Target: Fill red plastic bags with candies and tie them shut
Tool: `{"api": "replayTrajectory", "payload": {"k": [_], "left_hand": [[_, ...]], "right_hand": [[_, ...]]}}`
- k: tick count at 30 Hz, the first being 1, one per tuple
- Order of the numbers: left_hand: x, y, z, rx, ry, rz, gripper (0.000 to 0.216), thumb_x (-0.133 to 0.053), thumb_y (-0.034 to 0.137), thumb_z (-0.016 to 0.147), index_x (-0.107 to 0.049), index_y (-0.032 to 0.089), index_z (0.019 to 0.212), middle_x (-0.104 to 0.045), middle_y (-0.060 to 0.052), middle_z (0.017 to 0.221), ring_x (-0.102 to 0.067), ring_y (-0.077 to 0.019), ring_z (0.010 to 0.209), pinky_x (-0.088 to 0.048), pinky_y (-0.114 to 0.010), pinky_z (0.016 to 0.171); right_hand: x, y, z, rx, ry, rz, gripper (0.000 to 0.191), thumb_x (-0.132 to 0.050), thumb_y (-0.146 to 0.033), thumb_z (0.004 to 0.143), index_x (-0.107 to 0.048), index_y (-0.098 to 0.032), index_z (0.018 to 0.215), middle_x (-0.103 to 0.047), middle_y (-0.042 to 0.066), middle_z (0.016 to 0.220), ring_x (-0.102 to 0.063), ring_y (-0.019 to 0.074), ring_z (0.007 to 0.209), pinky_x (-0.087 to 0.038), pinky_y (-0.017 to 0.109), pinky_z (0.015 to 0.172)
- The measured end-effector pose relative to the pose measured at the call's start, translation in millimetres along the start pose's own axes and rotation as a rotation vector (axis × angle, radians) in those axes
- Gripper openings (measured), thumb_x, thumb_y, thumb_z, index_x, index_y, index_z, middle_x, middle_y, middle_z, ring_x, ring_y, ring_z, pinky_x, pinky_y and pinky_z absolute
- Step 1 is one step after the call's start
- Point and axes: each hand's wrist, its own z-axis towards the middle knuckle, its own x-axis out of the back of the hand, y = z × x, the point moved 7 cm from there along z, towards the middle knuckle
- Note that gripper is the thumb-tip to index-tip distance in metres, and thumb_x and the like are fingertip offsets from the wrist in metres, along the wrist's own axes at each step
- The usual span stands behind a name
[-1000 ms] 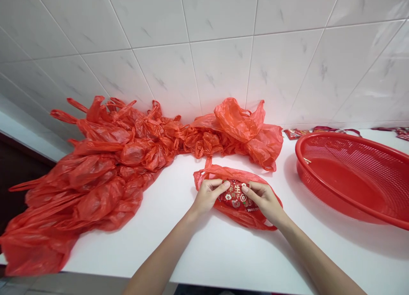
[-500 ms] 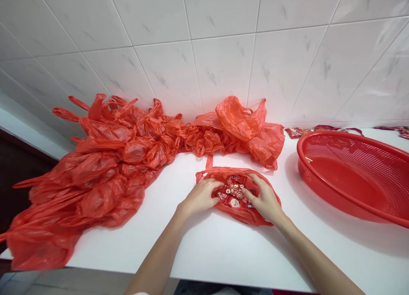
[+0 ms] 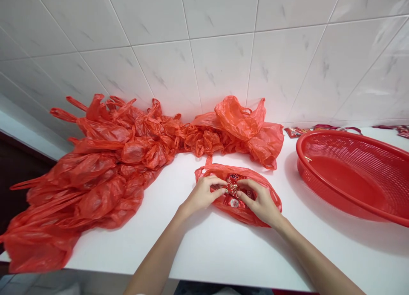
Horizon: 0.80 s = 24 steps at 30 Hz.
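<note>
A small red plastic bag (image 3: pixel 255 179) lies on the white counter (image 3: pixel 223 252) in front of me. Inside its mouth sits a red printed packet (image 3: pixel 234 192) with gold and white marks. My left hand (image 3: pixel 203 193) pinches the bag's edge on the left of the packet. My right hand (image 3: pixel 260 200) has its fingers curled on the bag and packet from the right. Both hands are closed and nearly touch over the packet.
A big heap of red plastic bags (image 3: pixel 96 167) covers the counter's left and runs along the tiled wall to more bags (image 3: pixel 243 124). A large red mesh basket (image 3: pixel 354 175) stands at the right. Small red packets (image 3: pixel 295 131) lie behind it by the wall.
The packet has gone deeper into the bag. My hands have drawn closer together and now pinch the bag's mouth over it.
</note>
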Motion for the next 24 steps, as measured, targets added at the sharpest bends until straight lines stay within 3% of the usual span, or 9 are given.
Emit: {"api": "replayTrajectory", "payload": {"k": [7,16,24], "left_hand": [[-13,0,-1,0.070,0.021,-0.348,0.025,-0.077,0.034,0.078,-0.079,0.018,0.096,-0.077,-0.007,0.093,-0.071,-0.0219,0.085,-0.058,-0.036,0.083],[-25,3,1,0.117,-0.052,-0.491,0.031,-0.082,0.043,0.074,-0.081,0.018,0.091,-0.078,-0.008,0.090,-0.071,-0.0218,0.084,-0.058,-0.034,0.081],[-31,1,-3,0.208,0.090,-0.702,0.035,-0.087,0.046,0.067,-0.081,0.015,0.082,-0.077,-0.008,0.082,-0.070,-0.0214,0.082,-0.056,-0.035,0.084]], "right_hand": [[-12,-3,-3,-0.077,-0.095,0.287,0.032,-0.065,-0.052,0.091,-0.069,-0.022,0.101,-0.075,0.005,0.087,-0.070,0.0210,0.073,-0.055,0.034,0.069],[-1,-7,-2,-0.094,-0.008,0.393,0.033,-0.077,-0.051,0.082,-0.066,-0.021,0.078,-0.073,0.003,0.072,-0.066,0.0172,0.062,-0.049,0.029,0.057],[4,-10,-2,-0.084,0.097,0.442,0.039,-0.079,-0.055,0.077,-0.061,-0.021,0.067,-0.065,0.001,0.066,-0.056,0.0143,0.061,-0.046,0.028,0.058]]}}
